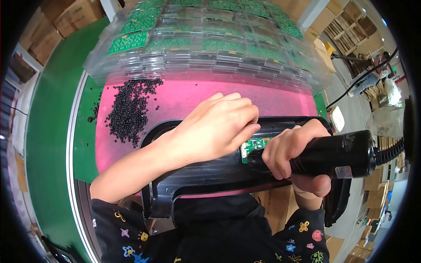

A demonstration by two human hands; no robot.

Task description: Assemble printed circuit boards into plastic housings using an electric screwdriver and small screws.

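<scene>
My right hand (294, 151) is wrapped round the thick black body of an electric screwdriver (342, 153), which lies nearly level with its tip end toward the left. That end meets a small green circuit board (244, 153) set in a long black plastic housing (210, 175); the very tip is hidden. Over the housing's far rim, my left hand (221, 125) is closed, fingers curled in and thumb against them. Whatever those fingers hold, if anything, is out of sight.
Small black screws (129, 114) lie heaped on the pink mat (188, 92) to the left. Stacked clear trays (184, 61) with green boards rise behind the mat. A ribbed cable (390, 151) runs from the screwdriver's rear at right. Cardboard boxes (79, 17) stand beyond.
</scene>
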